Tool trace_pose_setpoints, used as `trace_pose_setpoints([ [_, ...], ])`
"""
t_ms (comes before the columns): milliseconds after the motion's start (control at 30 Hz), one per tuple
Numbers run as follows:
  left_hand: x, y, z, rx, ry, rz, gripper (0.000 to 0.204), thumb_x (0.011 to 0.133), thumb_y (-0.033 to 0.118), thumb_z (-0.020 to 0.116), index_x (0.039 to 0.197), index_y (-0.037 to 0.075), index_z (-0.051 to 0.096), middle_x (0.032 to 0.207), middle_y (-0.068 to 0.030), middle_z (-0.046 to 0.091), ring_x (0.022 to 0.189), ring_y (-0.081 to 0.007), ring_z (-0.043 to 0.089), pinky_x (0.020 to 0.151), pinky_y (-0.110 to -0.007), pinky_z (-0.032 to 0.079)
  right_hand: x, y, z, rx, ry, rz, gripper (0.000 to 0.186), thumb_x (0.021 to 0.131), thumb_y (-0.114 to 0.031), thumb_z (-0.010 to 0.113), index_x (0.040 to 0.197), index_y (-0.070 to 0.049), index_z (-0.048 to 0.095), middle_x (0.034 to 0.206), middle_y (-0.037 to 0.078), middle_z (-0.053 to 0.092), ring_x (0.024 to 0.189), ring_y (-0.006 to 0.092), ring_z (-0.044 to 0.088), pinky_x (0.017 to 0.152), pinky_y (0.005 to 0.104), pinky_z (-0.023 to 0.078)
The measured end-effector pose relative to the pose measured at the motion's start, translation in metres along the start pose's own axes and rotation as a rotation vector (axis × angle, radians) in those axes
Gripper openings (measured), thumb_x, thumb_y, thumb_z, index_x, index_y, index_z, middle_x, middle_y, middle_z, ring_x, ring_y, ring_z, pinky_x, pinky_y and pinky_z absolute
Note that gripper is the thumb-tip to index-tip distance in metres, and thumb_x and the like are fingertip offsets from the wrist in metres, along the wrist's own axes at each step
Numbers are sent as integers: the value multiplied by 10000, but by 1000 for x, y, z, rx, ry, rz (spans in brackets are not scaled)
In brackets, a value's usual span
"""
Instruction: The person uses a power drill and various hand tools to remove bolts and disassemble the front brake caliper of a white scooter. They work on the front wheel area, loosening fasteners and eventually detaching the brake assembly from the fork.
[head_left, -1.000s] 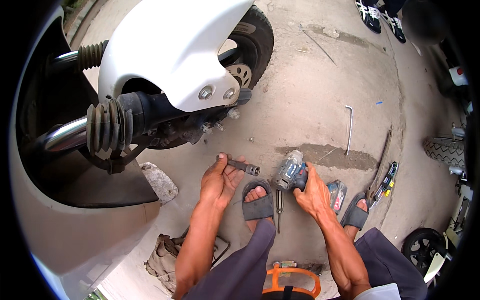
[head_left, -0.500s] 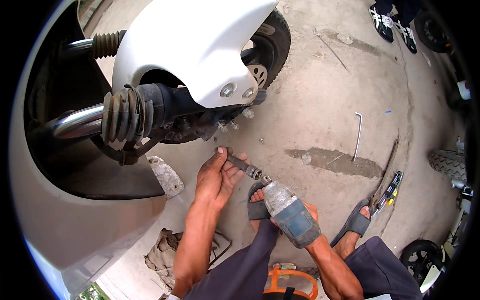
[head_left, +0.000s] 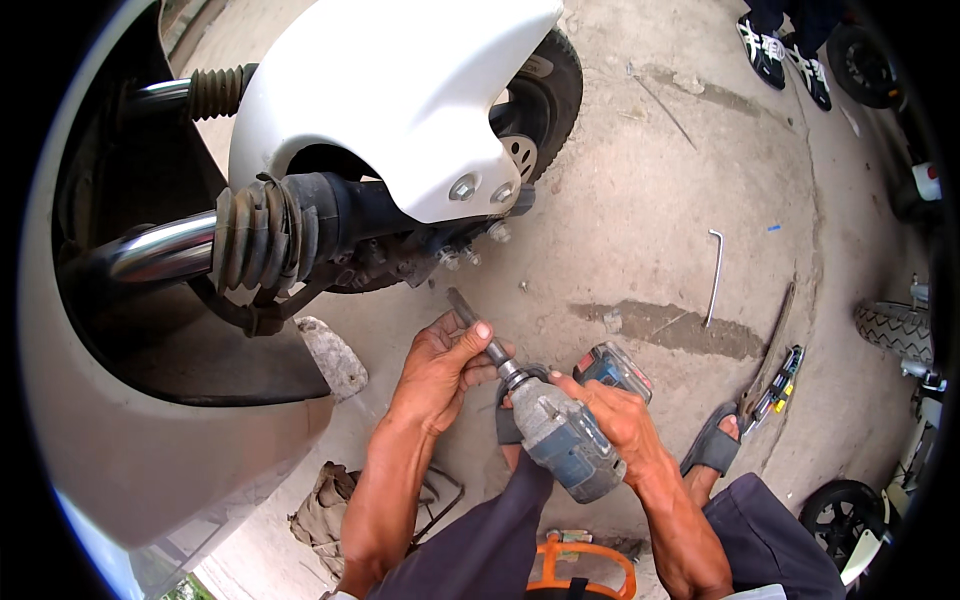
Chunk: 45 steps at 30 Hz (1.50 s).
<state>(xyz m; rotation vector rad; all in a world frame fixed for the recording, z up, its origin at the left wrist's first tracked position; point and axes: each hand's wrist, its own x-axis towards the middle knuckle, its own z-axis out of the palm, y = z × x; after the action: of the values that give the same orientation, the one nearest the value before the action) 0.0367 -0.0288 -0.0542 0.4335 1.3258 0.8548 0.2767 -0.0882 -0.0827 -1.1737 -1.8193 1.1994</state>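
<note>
My left hand (head_left: pixel 440 368) pinches a long dark socket (head_left: pixel 497 353) between thumb and fingers. Its lower end sits against the nose of a worn grey and blue cordless impact wrench (head_left: pixel 568 440); whether it is fully seated, I cannot tell. My right hand (head_left: pixel 618 408) is wrapped round the wrench's handle, whose battery pack (head_left: pixel 618 370) sticks out beyond the fingers. Up and left of the hands is a motorbike's front end, with a white fender (head_left: pixel 370 110), a black fork leg (head_left: pixel 350 210) and several bolts (head_left: pixel 462 187) at the wheel.
A bent metal rod (head_left: pixel 715 280) lies on the concrete at right, near a small strip of tools (head_left: pixel 777 388). A stone (head_left: pixel 333 358) and a crumpled brown cloth (head_left: pixel 328 508) are left of my legs. An orange frame (head_left: pixel 582 555) is below. Another person's shoes (head_left: pixel 765 55) stand far right.
The socket and the wrench nose, apart before, have come together. My right hand has turned the wrench, bringing its battery pack into sight. My left hand has shifted slightly down and right.
</note>
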Motion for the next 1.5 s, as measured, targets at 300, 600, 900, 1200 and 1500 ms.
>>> trace_pose_setpoints([
  [300, -44, 12, 55, 86, -95, 88, 341, 935, 273, 720, 1080, -16, 612, 918, -91, 660, 854, -218, 706, 712, -321, 599, -27, -7, -13, -179, 278, -241, 557, 664, -34, 790, 1200, 32, 652, 664, 71, 547, 541, 220, 544, 513, 342, 431],
  [600, -54, 31, 63, 148, -53, 133, 356, 947, 284, 707, 1087, -32, 621, 910, -113, 679, 821, -227, 714, 702, -322, 596, -21, -21, -2, -61, 340, -224, 558, 691, -50, 819, 1203, 65, 628, 878, 112, 724, 607, 194, 624, 559, 316, 515],
  [900, -47, 35, 64, 156, -45, 124, 363, 982, 295, 655, 1087, -51, 621, 904, -141, 691, 814, -235, 715, 705, -311, 597, -14, -12, -2, -61, 306, -189, 541, 691, -35, 806, 1199, 50, 641, 803, 84, 682, 598, 195, 603, 541, 315, 493],
  [1200, -23, 25, 14, 391, 344, 715, 611, 1002, 317, 621, 1461, 5, 365, 1422, -158, 482, 1194, -241, 573, 1043, -401, 476, -20, 9, 24, 152, 408, -212, 279, 683, -22, 786, 947, 10, 699, 710, 77, 619, 561, 208, 587, 504, 331, 478],
  [1500, -19, 29, 4, 492, 353, 662, 533, 1009, 221, 626, 1440, -15, 422, 1335, -146, 570, 1184, -236, 579, 1072, -391, 458, -15, 12, 16, 108, 357, -242, 207, 669, -15, 768, 810, -4, 617, 691, 94, 594, 575, 230, 614, 495, 339, 483],
])
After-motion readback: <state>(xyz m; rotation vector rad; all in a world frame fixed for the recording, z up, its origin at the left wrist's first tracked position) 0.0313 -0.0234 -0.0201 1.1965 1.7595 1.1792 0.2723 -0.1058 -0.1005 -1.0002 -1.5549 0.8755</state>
